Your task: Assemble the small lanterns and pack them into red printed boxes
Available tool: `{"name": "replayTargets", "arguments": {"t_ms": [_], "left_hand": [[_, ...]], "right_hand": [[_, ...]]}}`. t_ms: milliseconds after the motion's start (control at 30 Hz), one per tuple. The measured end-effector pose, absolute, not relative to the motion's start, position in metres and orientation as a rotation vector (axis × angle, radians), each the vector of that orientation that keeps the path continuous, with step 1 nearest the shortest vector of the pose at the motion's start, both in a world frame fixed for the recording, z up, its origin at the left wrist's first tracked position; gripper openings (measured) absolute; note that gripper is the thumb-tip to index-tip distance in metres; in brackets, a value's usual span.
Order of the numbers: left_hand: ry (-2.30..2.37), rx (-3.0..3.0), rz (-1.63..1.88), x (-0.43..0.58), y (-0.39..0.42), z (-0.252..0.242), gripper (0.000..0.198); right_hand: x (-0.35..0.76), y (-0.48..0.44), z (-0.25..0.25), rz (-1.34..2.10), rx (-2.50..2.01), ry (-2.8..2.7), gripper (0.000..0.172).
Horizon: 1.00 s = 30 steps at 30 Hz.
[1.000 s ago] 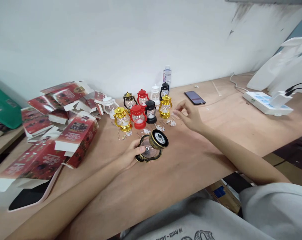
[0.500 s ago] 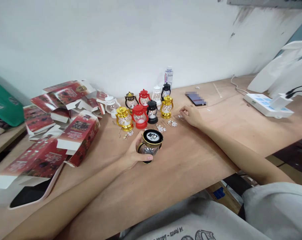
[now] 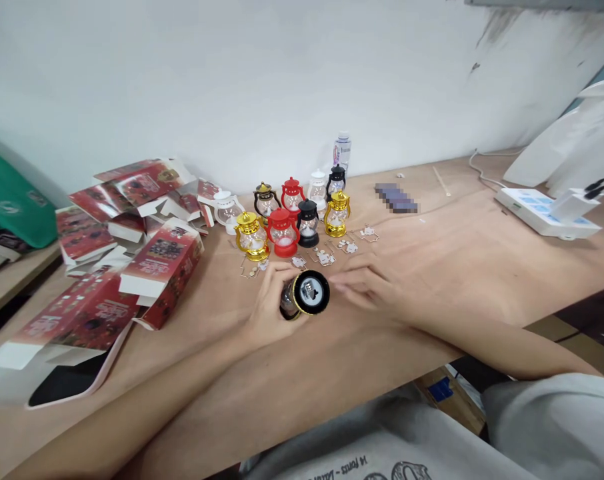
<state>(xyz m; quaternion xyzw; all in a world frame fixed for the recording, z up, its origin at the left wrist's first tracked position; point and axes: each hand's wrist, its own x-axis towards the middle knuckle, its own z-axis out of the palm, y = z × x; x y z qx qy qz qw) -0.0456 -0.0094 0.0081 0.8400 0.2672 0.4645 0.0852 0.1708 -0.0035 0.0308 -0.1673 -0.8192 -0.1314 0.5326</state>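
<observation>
My left hand [image 3: 275,300] is wrapped round a small black-and-gold lantern [image 3: 311,293], tilted so its round underside faces up and right. An open recess with metal contacts shows in that underside. Beside the base, close to its right edge, hovers my right hand [image 3: 369,283]. Its fingers point at the lantern but are smeared by motion, so whether they pinch anything cannot be told. Behind both hands stand several small lanterns, among them a gold one [image 3: 253,237], a red one [image 3: 283,233] and a black one [image 3: 308,223]. Tiny white pieces [image 3: 326,257] lie before them.
Red printed boxes [image 3: 157,267] are piled at the left. A water bottle [image 3: 342,150] stands by the wall. Right of the lanterns lies a phone [image 3: 397,199], its surface pixelated. A white power strip [image 3: 542,217] with a plugged-in charger sits at the far right.
My right hand has moved left and nearer, from the small pieces to the lantern's base. The lantern in my left hand has turned, its underside now tilted more toward the right and me.
</observation>
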Motion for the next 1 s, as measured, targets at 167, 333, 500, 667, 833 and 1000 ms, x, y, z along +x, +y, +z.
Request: {"name": "replayTargets", "arguments": {"t_ms": [167, 333, 500, 667, 833, 1000], "left_hand": [[0.919, 2.613, 1.347, -0.043, -0.01, 0.008, 0.047], [0.942, 2.656, 1.344, -0.041, -0.011, 0.007, 0.042], [0.974, 2.704, 1.27, -0.043, -0.01, 0.005, 0.045], [1.011, 2.73, 1.239, -0.044, -0.01, 0.004, 0.043], [0.967, 2.796, 1.249, -0.043, -0.01, 0.005, 0.039], [0.959, 2.791, 1.256, -0.044, -0.009, 0.005, 0.039]], "right_hand": [[0.163, -0.006, 0.03, -0.265, -0.382, -1.976, 0.011], [0.164, -0.004, 0.032, -0.235, -0.467, -2.071, 0.004], [0.166, -0.002, 0.033, -0.22, -0.465, -2.132, 0.004], [0.166, -0.001, 0.033, -0.241, -0.452, -2.175, 0.004], [0.168, 0.002, 0.033, -0.385, -0.376, -2.237, 0.006], [0.167, 0.004, 0.032, -0.487, -0.373, -2.245, 0.005]]}}
